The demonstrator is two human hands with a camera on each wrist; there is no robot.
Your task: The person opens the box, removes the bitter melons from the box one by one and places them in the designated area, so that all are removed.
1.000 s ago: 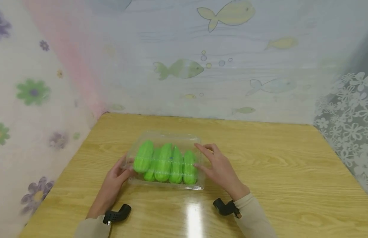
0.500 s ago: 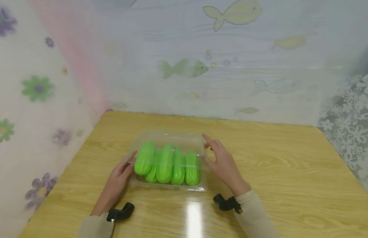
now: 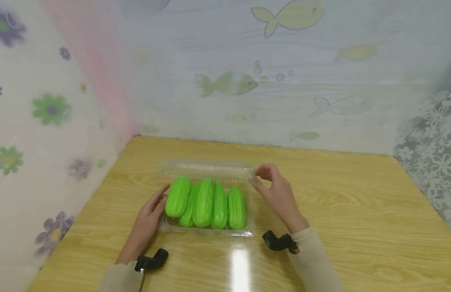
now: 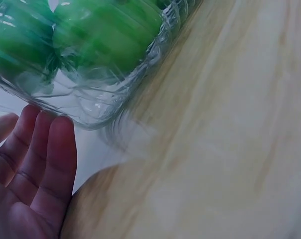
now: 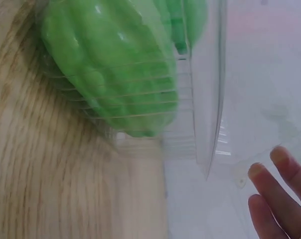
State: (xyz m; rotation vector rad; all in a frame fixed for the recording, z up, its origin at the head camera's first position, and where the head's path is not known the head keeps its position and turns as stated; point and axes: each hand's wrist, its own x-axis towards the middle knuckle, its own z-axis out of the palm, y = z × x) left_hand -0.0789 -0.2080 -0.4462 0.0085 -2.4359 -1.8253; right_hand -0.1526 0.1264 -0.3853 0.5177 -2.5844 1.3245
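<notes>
A clear plastic box [image 3: 211, 232] stands on the table with its hinged lid [image 3: 207, 165] raised and tilted back. Several bright green, ridged, cucumber-shaped vegetables [image 3: 202, 205] lie side by side inside. The leftmost one rests higher, over its neighbour. My left hand [image 3: 147, 217] is at the box's left side, its fingers [image 4: 61, 154] extended against the plastic wall in the left wrist view. At the lid's right edge, my right hand [image 3: 280, 196] pinches the plastic between thumb and index finger. The right wrist view shows its other fingers [image 5: 275, 199] apart from the box.
The box is on a wooden table [image 3: 338, 227]. A wall sheet with printed fish [image 3: 234, 83] borders the back, and a flower-patterned one [image 3: 50, 109] the left. Black wrist mounts [image 3: 152, 259] sit at both sleeves.
The lid has swung up and back, uncovering the green vegetables. My right hand has followed its right edge, the index finger curling in. My left hand stays at the box's left side.
</notes>
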